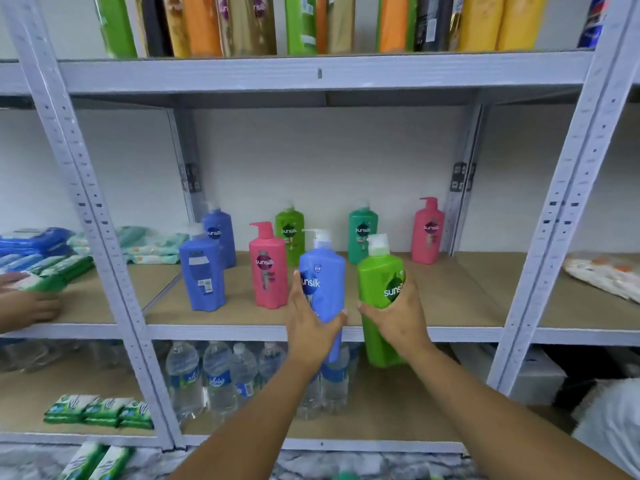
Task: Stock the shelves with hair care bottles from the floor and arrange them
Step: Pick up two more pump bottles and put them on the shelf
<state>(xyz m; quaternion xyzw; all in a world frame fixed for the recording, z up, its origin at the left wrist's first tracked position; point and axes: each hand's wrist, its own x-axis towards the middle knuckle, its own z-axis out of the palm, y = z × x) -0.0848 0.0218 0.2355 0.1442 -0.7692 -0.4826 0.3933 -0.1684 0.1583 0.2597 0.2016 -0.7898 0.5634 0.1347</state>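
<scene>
**Placing two bottles on the middle shelf**

The left hand [313,318] is gripping a blue plastic pump bottle [323,284]; the right hand [394,315] is gripping a green plastic pump bottle [381,299]. Both are hovering at the grey metal shelf [242,332] front edge. Next: setting them upright, labels forward.

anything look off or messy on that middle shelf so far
One thing: the front blue bottle at the left stands with its back label outward, while the other standing bottles show their logo. Nothing is tipped or spilled. The left hand and right hand each hold a bottle.
</scene>
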